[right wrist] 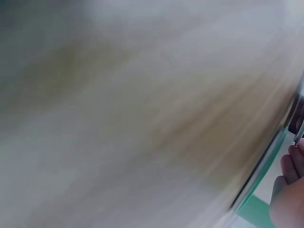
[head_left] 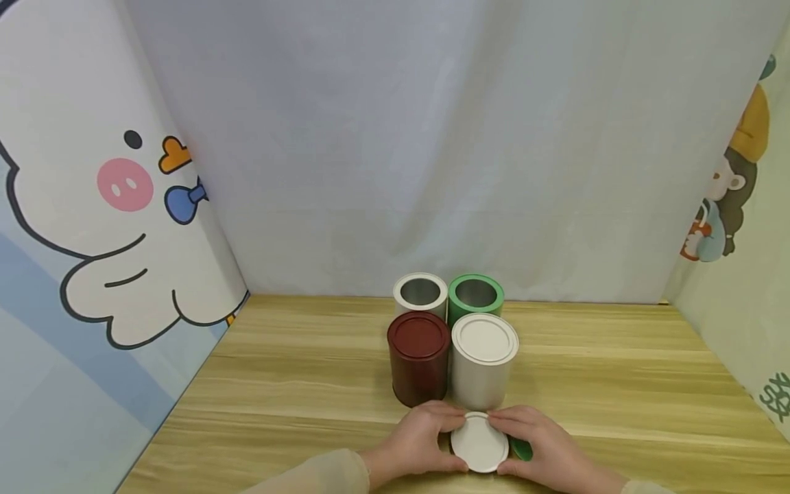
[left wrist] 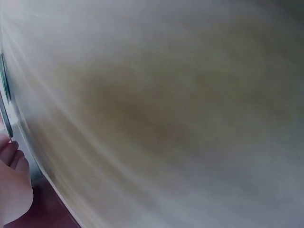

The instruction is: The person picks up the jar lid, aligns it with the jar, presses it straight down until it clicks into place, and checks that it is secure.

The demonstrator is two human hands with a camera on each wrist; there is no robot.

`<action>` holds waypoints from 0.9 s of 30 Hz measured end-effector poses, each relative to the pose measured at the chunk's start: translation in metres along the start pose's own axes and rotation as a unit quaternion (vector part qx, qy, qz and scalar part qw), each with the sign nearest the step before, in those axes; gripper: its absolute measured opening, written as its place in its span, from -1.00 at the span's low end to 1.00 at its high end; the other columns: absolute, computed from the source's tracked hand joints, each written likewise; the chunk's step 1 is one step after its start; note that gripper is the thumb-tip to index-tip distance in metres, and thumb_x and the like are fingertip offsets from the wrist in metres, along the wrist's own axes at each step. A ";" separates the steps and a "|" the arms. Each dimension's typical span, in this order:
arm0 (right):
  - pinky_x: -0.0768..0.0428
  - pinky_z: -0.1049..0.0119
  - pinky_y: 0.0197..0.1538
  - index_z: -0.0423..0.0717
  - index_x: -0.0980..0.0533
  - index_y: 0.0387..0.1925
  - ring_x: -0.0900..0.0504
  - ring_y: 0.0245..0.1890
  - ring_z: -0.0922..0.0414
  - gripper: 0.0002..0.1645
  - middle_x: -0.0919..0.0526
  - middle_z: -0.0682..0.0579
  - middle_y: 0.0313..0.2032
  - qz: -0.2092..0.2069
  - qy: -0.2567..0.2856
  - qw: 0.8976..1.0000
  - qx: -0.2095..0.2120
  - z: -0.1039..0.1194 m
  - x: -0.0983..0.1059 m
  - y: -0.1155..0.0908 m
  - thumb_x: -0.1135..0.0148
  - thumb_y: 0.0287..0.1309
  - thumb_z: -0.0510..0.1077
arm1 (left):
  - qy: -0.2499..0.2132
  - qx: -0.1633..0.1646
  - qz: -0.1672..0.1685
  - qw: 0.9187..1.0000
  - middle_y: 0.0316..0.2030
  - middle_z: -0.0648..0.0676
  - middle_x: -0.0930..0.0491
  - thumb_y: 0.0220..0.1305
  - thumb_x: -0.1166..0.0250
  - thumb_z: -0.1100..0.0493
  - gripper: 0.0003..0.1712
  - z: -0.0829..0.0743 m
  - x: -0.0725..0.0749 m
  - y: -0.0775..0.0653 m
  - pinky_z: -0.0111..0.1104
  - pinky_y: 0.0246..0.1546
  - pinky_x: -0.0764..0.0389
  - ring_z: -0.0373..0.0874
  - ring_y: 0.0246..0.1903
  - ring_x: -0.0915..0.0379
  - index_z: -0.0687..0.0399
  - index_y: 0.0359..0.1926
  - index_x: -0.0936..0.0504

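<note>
In the head view a round white lid (head_left: 479, 442) lies between my two hands near the front of the table. My left hand (head_left: 415, 439) holds its left edge, fingertips at the far side and thumb at the near side. From the other side my right hand (head_left: 543, 442) grips its right edge the same way. Part of a green lid (head_left: 522, 449) shows by the right palm, the rest of it hidden. Just beyond stand a dark red can (head_left: 420, 374) and a white can (head_left: 481, 381), both lidded. Each wrist view catches only part of its hand at the edge.
Behind the lidded cans stand a smaller-looking white can (head_left: 421, 278) and a green can (head_left: 476, 279), both with open tops. They stand close together on the wood-grain table (head_left: 296, 363). A pale curtain (head_left: 370, 171) hangs behind, with printed cloths at both sides.
</note>
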State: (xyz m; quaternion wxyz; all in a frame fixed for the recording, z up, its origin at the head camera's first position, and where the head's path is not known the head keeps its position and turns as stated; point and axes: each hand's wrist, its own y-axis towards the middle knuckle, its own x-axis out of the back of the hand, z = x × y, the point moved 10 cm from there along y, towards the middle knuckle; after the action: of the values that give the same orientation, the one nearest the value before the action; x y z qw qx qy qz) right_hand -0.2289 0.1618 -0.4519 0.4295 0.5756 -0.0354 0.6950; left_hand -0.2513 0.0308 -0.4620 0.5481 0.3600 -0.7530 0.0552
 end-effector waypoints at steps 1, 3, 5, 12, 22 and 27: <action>-0.63 0.14 -0.03 -0.12 -0.59 0.17 -0.58 0.03 0.08 -0.26 -0.62 0.06 0.08 -0.004 0.001 1.000 0.000 0.001 0.002 0.000 -0.46 0.03 0.21 | -0.007 0.002 -0.001 1.000 0.07 0.04 -0.64 -0.03 -0.59 -0.06 -0.28 0.000 0.001 0.000 -0.45 0.17 -0.42 -0.18 0.11 -0.50 0.22 0.12 -0.67; -0.63 0.15 -0.03 -0.12 -0.59 0.16 -0.58 0.03 0.08 -0.26 -0.62 0.06 0.08 -0.014 0.002 1.000 0.000 0.002 0.005 0.000 -0.48 0.01 0.19 | -0.020 0.005 -0.005 1.000 0.08 0.05 -0.64 -0.03 -0.60 -0.05 -0.28 0.001 0.005 0.001 -0.45 0.17 -0.43 -0.18 0.11 -0.50 0.23 0.12 -0.66; -0.62 0.17 -0.02 -0.13 -0.60 0.16 -0.58 0.03 0.09 -0.26 -0.63 0.05 0.07 -0.025 0.006 1.000 0.003 0.003 0.009 0.001 -0.52 -0.01 0.16 | -0.023 0.005 -0.009 1.000 0.08 0.05 -0.64 -0.03 -0.60 -0.04 -0.28 0.000 0.008 0.001 -0.44 0.17 -0.43 -0.17 0.12 -0.50 0.23 0.12 -0.66; -0.55 0.36 0.04 -0.14 -0.61 0.14 -0.58 0.03 0.12 -0.24 -0.64 0.04 0.07 -0.058 0.020 0.998 0.016 0.010 0.023 0.003 -0.60 -0.13 0.08 | -0.027 0.010 -0.023 0.999 0.09 0.05 -0.64 -0.07 -0.62 0.00 -0.28 -0.004 0.018 0.002 -0.48 0.18 -0.41 -0.17 0.12 -0.51 0.23 0.12 -0.66; -0.30 0.63 0.17 -0.14 -0.60 0.15 -0.56 0.05 0.15 -0.22 -0.65 0.00 0.07 -0.094 0.057 0.993 0.044 0.015 0.038 0.009 -0.63 -0.18 -0.01 | -0.083 0.012 -0.060 0.995 0.12 0.04 -0.62 -0.06 -0.63 0.04 -0.28 -0.010 0.038 0.003 -0.41 0.20 -0.43 -0.14 0.15 -0.50 0.27 0.12 -0.65; -0.30 0.62 0.19 -0.16 -0.59 0.16 -0.56 0.06 0.14 -0.22 -0.64 -0.03 0.09 -0.106 0.067 0.991 0.057 0.019 0.044 0.010 -0.62 -0.13 0.01 | -0.095 0.004 -0.075 0.993 0.12 0.05 -0.62 -0.09 -0.64 0.05 -0.27 -0.014 0.048 0.002 -0.40 0.19 -0.43 -0.13 0.15 -0.50 0.28 0.12 -0.65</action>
State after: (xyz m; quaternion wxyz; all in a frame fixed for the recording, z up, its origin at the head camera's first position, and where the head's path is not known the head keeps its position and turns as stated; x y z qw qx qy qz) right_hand -0.2193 0.1704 -0.4046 0.4688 0.5517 0.0939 0.6834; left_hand -0.2483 0.0155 -0.4151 0.4750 0.4216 -0.7722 -0.0172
